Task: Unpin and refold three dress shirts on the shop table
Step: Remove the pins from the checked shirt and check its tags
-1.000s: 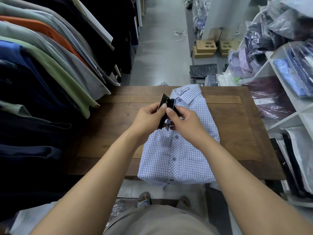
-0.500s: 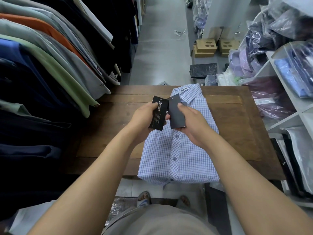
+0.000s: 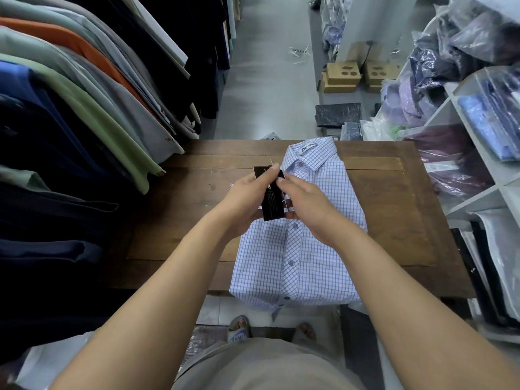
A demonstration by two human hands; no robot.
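A folded light blue checked dress shirt (image 3: 306, 257) lies buttoned on the dark wooden shop table (image 3: 394, 209), collar toward the far edge, hem hanging over the near edge. Above its chest I hold black hang tags (image 3: 272, 202). My left hand (image 3: 247, 198) pinches them from the left, fingertips at their top. My right hand (image 3: 305, 199) presses against them from the right, fingers wrapped around their edge. The cards stand almost upright between both hands. No pins can be made out.
Hanging shirts (image 3: 84, 108) on a rack crowd the left side and overlap the table's left edge. White shelves (image 3: 478, 170) with bagged shirts stand on the right. Cardboard boxes (image 3: 343, 76) and dark packets (image 3: 337, 114) lie on the aisle floor beyond.
The two black tags, spread apart half a second ago, are now stacked together between my hands. My left fingers have slid up to their top edge.
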